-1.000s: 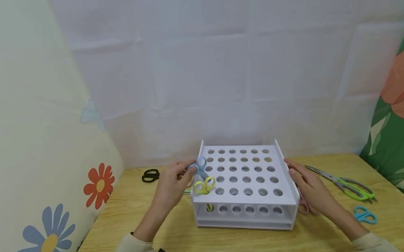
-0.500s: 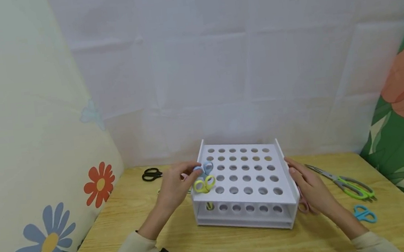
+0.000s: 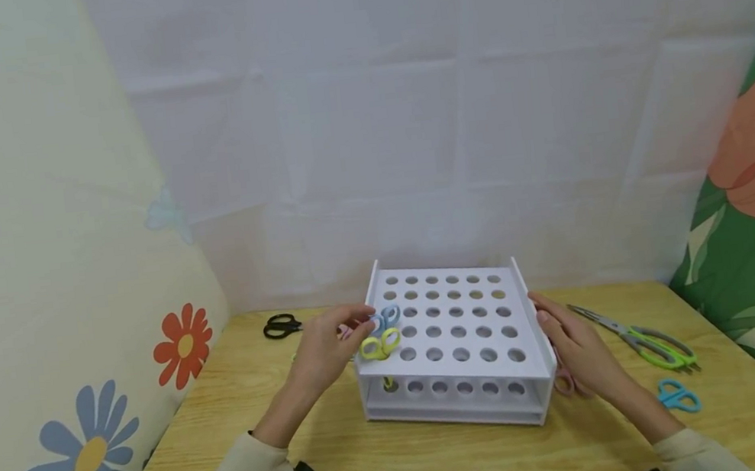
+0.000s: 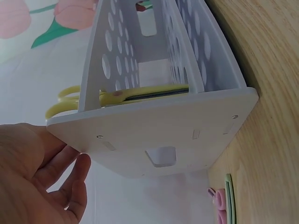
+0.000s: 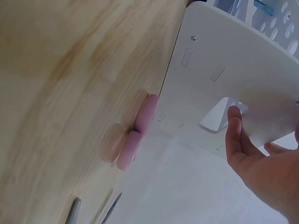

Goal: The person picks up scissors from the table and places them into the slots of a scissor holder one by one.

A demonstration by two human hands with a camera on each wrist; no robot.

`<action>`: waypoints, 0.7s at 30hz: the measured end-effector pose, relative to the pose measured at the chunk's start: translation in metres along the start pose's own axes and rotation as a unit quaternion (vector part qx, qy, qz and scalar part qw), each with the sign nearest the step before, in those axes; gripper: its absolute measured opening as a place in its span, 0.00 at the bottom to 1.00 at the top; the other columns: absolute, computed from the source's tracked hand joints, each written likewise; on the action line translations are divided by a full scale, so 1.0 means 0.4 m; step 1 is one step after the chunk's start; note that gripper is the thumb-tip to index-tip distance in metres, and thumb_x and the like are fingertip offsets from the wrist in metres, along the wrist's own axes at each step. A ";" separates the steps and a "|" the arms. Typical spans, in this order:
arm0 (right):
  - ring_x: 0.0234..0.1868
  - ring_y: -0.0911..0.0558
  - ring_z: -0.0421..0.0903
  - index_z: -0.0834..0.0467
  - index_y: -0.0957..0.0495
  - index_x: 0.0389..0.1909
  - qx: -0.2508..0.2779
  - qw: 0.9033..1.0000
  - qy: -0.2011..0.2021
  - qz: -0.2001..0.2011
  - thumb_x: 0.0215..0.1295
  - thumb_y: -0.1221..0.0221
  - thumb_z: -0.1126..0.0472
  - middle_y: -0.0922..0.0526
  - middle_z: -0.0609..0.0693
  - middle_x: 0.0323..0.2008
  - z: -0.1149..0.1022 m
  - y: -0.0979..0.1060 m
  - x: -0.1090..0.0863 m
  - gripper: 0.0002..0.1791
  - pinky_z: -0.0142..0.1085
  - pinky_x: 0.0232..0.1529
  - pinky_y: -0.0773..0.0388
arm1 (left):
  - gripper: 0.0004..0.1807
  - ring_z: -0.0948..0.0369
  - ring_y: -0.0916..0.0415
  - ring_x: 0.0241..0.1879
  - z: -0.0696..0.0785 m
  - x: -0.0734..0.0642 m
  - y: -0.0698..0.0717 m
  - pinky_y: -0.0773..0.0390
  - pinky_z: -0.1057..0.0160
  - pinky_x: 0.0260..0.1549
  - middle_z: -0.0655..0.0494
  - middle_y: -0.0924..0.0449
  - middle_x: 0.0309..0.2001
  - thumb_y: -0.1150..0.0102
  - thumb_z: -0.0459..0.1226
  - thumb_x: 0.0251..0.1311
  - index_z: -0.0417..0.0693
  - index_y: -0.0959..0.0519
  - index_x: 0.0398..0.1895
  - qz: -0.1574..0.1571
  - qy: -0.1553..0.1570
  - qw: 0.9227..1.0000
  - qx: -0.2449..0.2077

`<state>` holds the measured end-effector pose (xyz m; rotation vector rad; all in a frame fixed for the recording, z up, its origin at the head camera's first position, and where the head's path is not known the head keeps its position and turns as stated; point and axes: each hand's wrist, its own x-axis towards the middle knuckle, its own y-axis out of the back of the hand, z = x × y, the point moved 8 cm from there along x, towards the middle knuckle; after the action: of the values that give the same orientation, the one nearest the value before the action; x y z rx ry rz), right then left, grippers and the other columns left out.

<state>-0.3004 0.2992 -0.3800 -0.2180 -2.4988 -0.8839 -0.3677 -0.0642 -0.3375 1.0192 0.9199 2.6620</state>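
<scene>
A white two-tier rack with rows of round holes [image 3: 460, 333] stands on the table. Yellow-handled scissors [image 3: 381, 345] hang in its near-left corner hole, and their blades [image 4: 154, 92] show inside the rack. Just behind them, light blue scissor handles [image 3: 389, 315] stand over the rack top. My left hand [image 3: 326, 348] pinches the left light blue loop with thumb and index finger. Its other fingers curl below, beside the left side panel [image 4: 135, 130]. My right hand [image 3: 579, 348] rests against the right side panel, one fingertip at its cutout [image 5: 217, 119].
Pink scissor handles [image 5: 146, 114] lie beside the rack under my right hand. Farther right are grey-green shears [image 3: 637, 339] and bright blue scissors [image 3: 678, 396]. Black-handled scissors [image 3: 281, 326] lie at the back left. A pink and green item [image 4: 229, 196] lies left of the rack.
My left hand has brought the light blue scissors slightly right, over the rack behind the yellow ones, and their loops show more clearly. The right hand stays at the panel.
</scene>
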 end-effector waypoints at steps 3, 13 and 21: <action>0.63 0.26 0.56 0.59 0.34 0.75 0.003 1.000 -0.001 -0.001 0.84 0.56 0.54 0.26 0.60 0.67 -0.006 0.001 -0.001 0.25 0.22 0.55 0.36 | 0.11 0.67 0.22 0.35 0.004 0.000 0.001 0.20 0.64 0.30 0.64 0.16 0.40 0.33 0.38 0.67 0.50 0.14 0.50 -0.011 -0.005 1.000 0.009; 0.59 0.24 0.53 0.57 0.34 0.75 0.005 1.000 0.001 0.003 0.83 0.55 0.55 0.25 0.60 0.66 -0.014 0.002 -0.002 0.25 0.23 0.52 0.33 | 0.12 0.64 0.21 0.39 -0.003 0.004 0.014 0.19 0.61 0.36 0.59 0.15 0.46 0.38 0.36 0.71 0.48 0.15 0.54 -0.012 -0.001 1.000 0.004; 0.57 0.24 0.51 0.57 0.33 0.75 -0.005 1.000 0.000 0.003 0.84 0.56 0.53 0.24 0.58 0.65 0.001 0.000 0.001 0.25 0.23 0.52 0.33 | 0.14 0.62 0.21 0.41 -0.031 0.009 0.033 0.19 0.59 0.36 0.60 0.15 0.48 0.42 0.43 0.74 0.49 0.15 0.54 0.014 0.014 0.999 0.025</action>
<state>-0.3008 0.2993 -0.3802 -0.2291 -2.4922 -0.8953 -0.3775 -0.0796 -0.3350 1.0142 0.9907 2.6956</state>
